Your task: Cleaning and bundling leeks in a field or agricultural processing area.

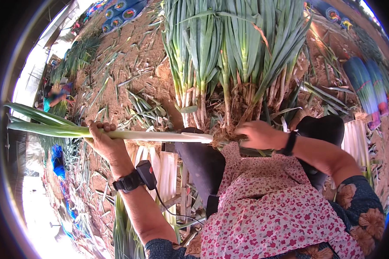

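My left hand (103, 139) is wrapped round a leek (155, 136) just below its green leaves, which stick out to the left. The leek lies nearly level above my lap, its long white shaft pointing right. At its root end my right hand (260, 134) has its fingers curled against a brown tuft of roots (222, 134); what exactly sits between the fingertips is partly hidden. Straight ahead of me, a big bunch of untrimmed leeks (233, 56) stands with leaves up and dirty roots down, close to my right hand.
Peeled white leeks (165, 166) lie left of my knee, with more white stalks (356, 142) at the right. Wrapped leek bundles (362, 88) rest far right. Leaf scraps (145, 110) litter the brown ground. Another person (54, 97) sits far left. A cable (173, 211) hangs from my left wrist.
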Tool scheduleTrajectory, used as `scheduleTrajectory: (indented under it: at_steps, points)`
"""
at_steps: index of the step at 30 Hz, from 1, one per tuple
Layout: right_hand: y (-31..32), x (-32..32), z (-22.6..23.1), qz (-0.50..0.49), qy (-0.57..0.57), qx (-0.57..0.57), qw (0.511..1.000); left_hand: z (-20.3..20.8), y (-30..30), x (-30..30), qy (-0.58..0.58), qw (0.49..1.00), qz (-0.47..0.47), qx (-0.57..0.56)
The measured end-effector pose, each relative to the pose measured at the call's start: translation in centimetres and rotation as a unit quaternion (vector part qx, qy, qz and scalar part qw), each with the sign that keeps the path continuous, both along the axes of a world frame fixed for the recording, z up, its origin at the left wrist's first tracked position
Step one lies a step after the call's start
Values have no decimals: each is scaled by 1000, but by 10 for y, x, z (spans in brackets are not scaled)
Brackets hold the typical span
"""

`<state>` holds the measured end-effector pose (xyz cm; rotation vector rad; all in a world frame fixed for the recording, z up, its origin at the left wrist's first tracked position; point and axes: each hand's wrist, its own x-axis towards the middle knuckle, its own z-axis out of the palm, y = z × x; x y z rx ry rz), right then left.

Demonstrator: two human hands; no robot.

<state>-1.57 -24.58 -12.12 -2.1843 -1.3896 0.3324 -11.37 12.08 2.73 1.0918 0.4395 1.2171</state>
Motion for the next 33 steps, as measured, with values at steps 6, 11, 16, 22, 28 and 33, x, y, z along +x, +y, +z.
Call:
scheduleTrajectory:
  at_steps: [6,11,16,22,28,33]
  points:
    - [101,-19,32,-56,1,6,998,6,-7,-2,-4,1000,-15,-4]
    - [104,-18,36,-37,12,13,999,0,1,-8,-7,998,-55,3]
    - [108,-19,34,-26,-7,-3,1000,-2,6,-11,-30,994,-105,-1]
    - [108,-13,26,-57,46,16,997,1,8,-13,-73,974,-215,7]
    - [94,5,-7,-167,253,-16,953,9,-2,-12,-149,892,-425,39]
    - [14,29,-74,-239,83,-150,956,27,6,-17,-209,817,-537,39]
